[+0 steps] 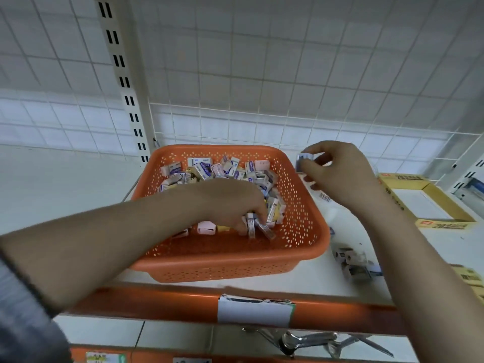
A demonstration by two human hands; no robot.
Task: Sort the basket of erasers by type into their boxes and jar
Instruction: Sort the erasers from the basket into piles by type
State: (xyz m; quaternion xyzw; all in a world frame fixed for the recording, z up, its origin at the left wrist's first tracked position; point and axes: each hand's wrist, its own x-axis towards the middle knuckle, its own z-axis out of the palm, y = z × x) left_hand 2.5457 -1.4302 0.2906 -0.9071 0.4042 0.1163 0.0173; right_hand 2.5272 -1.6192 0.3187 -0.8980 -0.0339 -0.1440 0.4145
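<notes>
An orange perforated basket [301,239] sits on the white shelf, holding several mixed erasers [209,169] in white, pink and yellow sleeves. My left hand [233,203] is down inside the basket with its fingers closed on a few sleeved erasers [255,226]. My right hand [340,174] hovers right of the basket's far corner, pinching a small blue-and-white eraser [303,159] at its fingertips. A yellow-rimmed open box [424,203] lies to the right. The jar is hard to make out; something clear with a barcode label [324,197] stands under my right hand.
A small pile of grey erasers [353,263] lies on the shelf right of the basket. Another yellow box edge [468,279] shows at far right. A white wire grid [235,121] backs the shelf. The orange shelf rail [157,302] carries a white label. Metal hooks [309,339] hang below.
</notes>
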